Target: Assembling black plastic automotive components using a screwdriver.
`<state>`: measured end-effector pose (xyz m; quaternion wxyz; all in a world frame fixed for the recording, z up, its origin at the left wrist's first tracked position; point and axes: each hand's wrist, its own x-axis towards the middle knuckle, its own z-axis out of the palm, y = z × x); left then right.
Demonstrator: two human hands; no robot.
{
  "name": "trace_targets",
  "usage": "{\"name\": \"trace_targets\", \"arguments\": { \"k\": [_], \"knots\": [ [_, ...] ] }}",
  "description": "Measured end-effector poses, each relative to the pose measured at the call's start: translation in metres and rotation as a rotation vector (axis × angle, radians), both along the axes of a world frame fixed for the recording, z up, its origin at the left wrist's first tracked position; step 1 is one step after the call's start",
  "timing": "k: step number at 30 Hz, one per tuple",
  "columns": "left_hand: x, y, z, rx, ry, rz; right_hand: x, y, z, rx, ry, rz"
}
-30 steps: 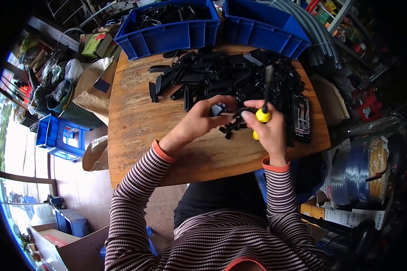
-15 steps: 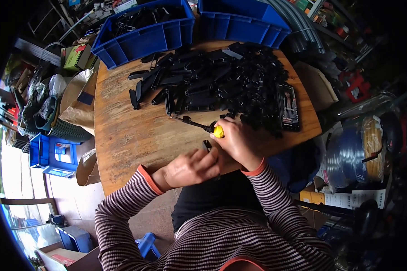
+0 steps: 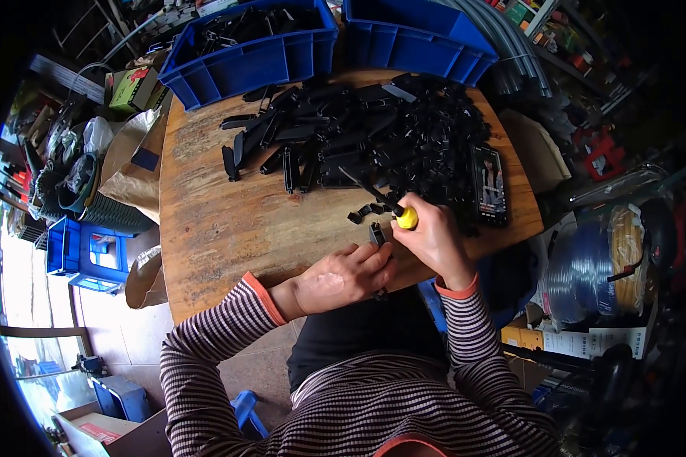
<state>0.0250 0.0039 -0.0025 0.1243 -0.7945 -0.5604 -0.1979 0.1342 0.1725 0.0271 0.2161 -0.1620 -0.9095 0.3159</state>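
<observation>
My right hand (image 3: 437,242) is wrapped round the yellow handle of a screwdriver (image 3: 408,218). Its dark shaft points away and to the left, over the near edge of a pile of black plastic parts (image 3: 358,133). Closed on a small black plastic part (image 3: 377,234), my left hand (image 3: 335,280) rests by the table's near edge, and its fingers hide the part's lower end. Just beyond that part, a few small black pieces (image 3: 366,212) lie on the wood. The screwdriver's tip is apart from the held part.
Two blue bins stand at the table's far side; the left bin (image 3: 251,65) holds more black parts, and the right bin (image 3: 419,42) is beside it. A phone (image 3: 489,185) with a lit screen lies right of the pile on the wooden table (image 3: 213,221).
My right hand has moved right and slightly nearer, and the screwdriver's shaft now points more steeply away. My left hand has shifted right with the black part.
</observation>
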Motion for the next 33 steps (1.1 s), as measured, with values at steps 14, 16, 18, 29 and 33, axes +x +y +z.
{"name": "trace_targets", "arguments": {
  "k": [14,16,18,29,33],
  "knots": [
    [0.0,-0.005,-0.001,0.035,0.079,0.043,0.0,-0.002,0.0,0.041,0.081,0.102],
    [0.0,-0.005,-0.002,0.026,0.066,0.031,0.0,-0.003,0.002,0.015,0.071,0.162],
    [0.0,-0.006,-0.002,0.027,0.067,0.04,-0.002,-0.004,0.002,0.002,0.061,0.198],
    [0.001,-0.006,-0.005,0.073,0.025,0.038,-0.001,-0.006,-0.001,0.093,-0.015,0.217],
    [0.001,-0.007,-0.004,0.013,0.033,-0.001,-0.002,-0.011,0.004,0.27,-0.036,0.266]
  ]
}}
